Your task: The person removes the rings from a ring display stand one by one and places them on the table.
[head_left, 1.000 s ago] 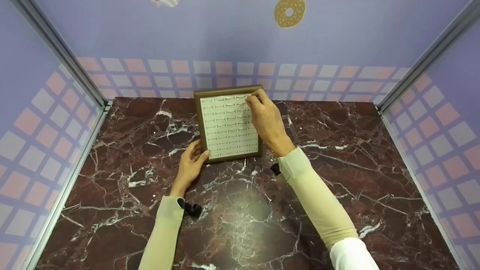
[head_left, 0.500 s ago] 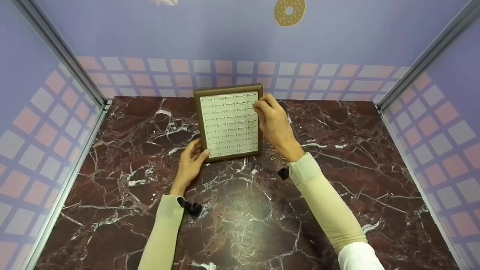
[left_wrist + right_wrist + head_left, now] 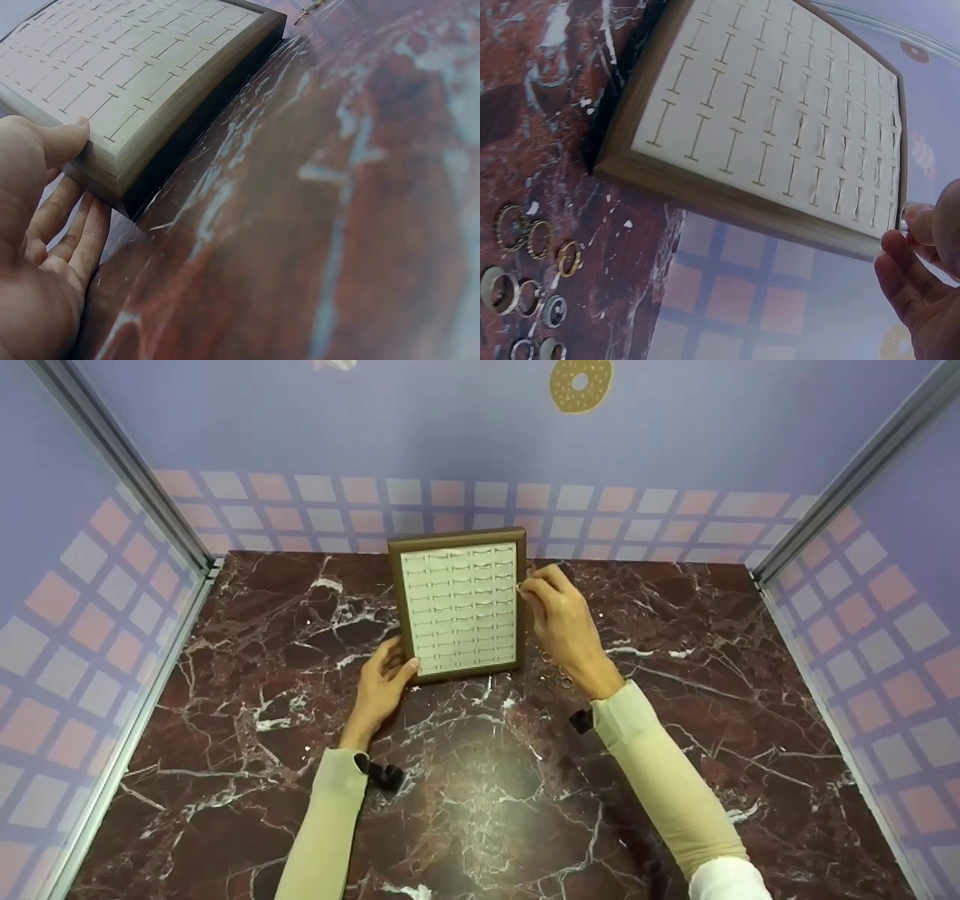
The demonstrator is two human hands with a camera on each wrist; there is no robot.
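A ring display board with a wooden frame and a white slotted pad leans back, raised at its far end, on the marble-patterned table. My left hand grips its lower left corner. In the left wrist view the thumb lies on the pad's corner and the other fingers are beneath the frame. Just off the board's right edge, my right hand pinches a small ring between thumb and fingertips, mostly covered by them. The visible slots hold no rings.
Several loose rings, gold and silver toned, lie on the table right of the board, close under my right wrist. A purple wall with a checked band stands right behind the board, with side walls left and right.
My right hand has drawn back from the board's top right corner, moving right and down past its edge, uncovering the upper right slots and the loose rings. My left hand stays put.
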